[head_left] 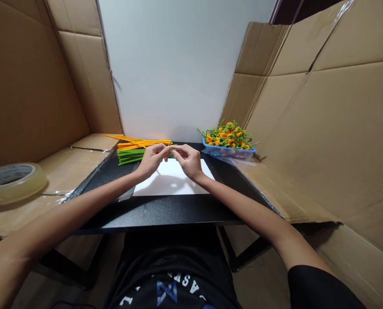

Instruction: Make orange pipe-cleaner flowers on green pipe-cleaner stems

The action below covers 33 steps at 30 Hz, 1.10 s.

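Above a white sheet [172, 182], my left hand [153, 160] and my right hand [188, 160] meet at the fingertips. Both pinch a small piece with a bit of green and orange showing between them; its shape is mostly hidden by the fingers. Behind my left hand lie a bundle of orange stems [140, 143] and, nearer to me, a bundle of green stems [128, 156]. A blue basket [231, 152] full of orange flowers with green stems [229, 135] stands to the right, beyond my right hand.
The black table [172, 210] holds everything in front of me. Cardboard panels [323, 128] rise on both sides, and a white wall stands behind. At the far left a wide roll of clear tape [33, 182] rests on cardboard.
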Available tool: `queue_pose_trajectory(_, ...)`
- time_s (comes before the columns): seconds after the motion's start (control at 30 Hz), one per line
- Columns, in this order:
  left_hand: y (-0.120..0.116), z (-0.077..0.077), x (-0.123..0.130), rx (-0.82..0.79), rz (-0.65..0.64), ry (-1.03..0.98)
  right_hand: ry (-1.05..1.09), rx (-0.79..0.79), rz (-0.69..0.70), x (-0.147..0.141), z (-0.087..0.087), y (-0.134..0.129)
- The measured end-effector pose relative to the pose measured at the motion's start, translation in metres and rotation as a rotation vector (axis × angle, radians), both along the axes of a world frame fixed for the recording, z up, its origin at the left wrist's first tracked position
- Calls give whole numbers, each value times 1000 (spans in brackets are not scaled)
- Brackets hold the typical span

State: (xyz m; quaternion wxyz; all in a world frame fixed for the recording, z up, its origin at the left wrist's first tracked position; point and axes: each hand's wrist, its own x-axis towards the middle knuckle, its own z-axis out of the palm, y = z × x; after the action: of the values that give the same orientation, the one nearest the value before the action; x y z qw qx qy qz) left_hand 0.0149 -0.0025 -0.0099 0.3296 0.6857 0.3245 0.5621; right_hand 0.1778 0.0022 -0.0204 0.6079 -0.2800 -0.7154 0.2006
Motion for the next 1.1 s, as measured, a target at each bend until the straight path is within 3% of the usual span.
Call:
queue_pose_trajectory(0.2, 0, 3, -5, 45, 41, 159, 123, -336, 224, 1, 4, 4)
queue_pose_trajectory(0.47, 23, 12, -26, -106, -268, 468, -38, -490, 436, 17, 10, 16)
queue_pose_trajectory(0.73, 25, 6, -26, -111, -263, 509, -9, -536, 347, 16, 4, 18)
queue_pose_trajectory(0.83, 21, 8, -25, 26, -172, 651, -11, -564, 293, 18, 2, 21)
queue_pose_trajectory(0.97, 16, 4, -21, 235, 110, 774, -32, -583, 213, 16, -3, 23)
queue_pose_trajectory(1.1, 7, 1, -14, 306, 326, 818, -151, -359, 78, 11, -10, 17)
